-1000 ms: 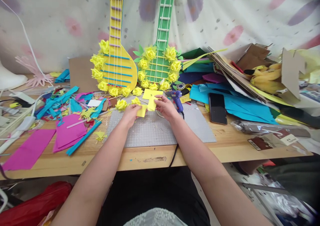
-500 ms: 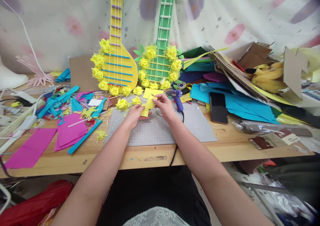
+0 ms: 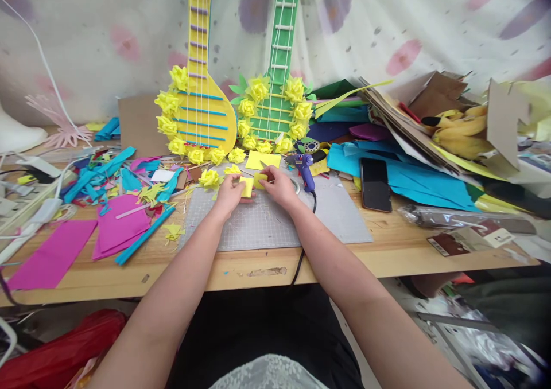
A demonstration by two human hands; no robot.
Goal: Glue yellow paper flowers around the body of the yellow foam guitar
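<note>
My left hand (image 3: pixel 230 195) pinches a small folded piece of yellow paper (image 3: pixel 247 187) above the grey cutting mat (image 3: pixel 258 231). Close to its right, my right hand (image 3: pixel 278 183) is closed on another small yellow paper piece (image 3: pixel 259 181); a narrow gap parts the two pieces. A thin pointed tip, perhaps of scissors, shows by my right fingers, the rest hidden. Behind my hands lies a flat yellow sheet (image 3: pixel 262 160). Yellow paper flowers (image 3: pixel 209 178) sit just beyond my left hand. A purple glue gun (image 3: pixel 306 172) stands right of my right hand.
A yellow paper-craft instrument (image 3: pixel 206 111) and a green one (image 3: pixel 275 111) lean at the back. Paper scraps and magenta sheets (image 3: pixel 121 225) cover the left side. A phone (image 3: pixel 376 185), blue sheets (image 3: pixel 413 185) and stacked cardboard (image 3: pixel 396 116) lie on the right.
The yellow paper held between both hands is now in two separate pieces, one in each hand. My hands have drawn slightly apart and lower.
</note>
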